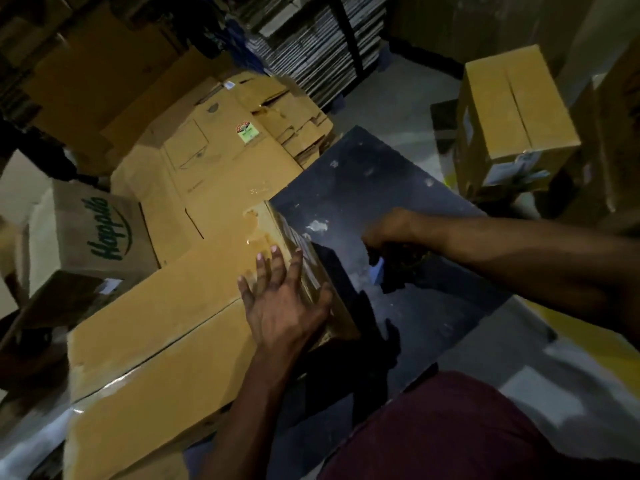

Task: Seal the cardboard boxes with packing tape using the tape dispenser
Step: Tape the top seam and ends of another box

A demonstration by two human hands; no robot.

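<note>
Cardboard box point(166, 327) under flat left hand point(284, 303); dark, blurred tape dispenser point(394, 268) half-hidden in gripping right hand point(391, 230).

Green "Happilo" on a carton point(93, 233) (left side).

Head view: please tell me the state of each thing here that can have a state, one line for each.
Long cardboard box: lying flat, flaps closed, glossy tape along the seam.
Left hand: fingers spread, pressing on the box end.
Right hand: curled around the tape dispenser.
Tape dispenser: held over the dark table; details too dark to tell.
Happilo box: tilted on its side.
Box at right: upright, flaps closed.
</note>
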